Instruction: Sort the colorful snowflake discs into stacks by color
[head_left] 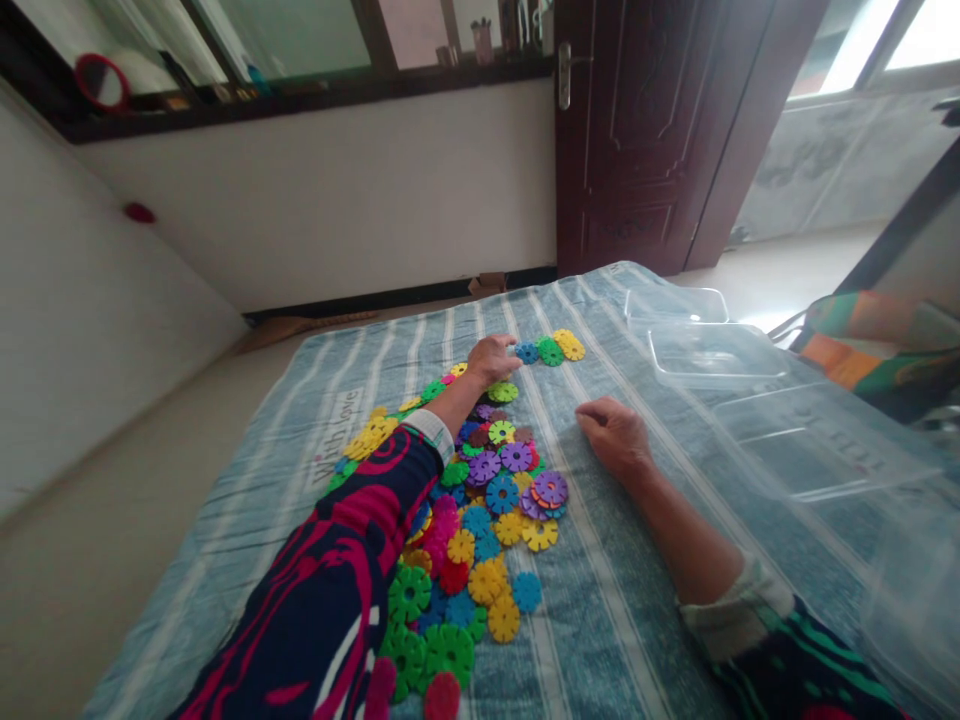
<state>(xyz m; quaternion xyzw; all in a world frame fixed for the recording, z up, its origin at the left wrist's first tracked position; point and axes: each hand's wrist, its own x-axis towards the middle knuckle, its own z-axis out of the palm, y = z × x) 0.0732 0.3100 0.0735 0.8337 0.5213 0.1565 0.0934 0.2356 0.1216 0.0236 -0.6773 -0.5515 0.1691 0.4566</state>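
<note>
Just beside the left grip [491, 360] lies a blue disc [527, 352].

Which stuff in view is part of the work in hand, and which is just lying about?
In the work:
- heap of plastic discs on the striped cloth
- short row of discs, beside the left hand
- possibly the clear plastic containers, untouched; role unclear

Lying about:
- red-rimmed round object on the sill
- cardboard piece
- orange-green fabric
</note>
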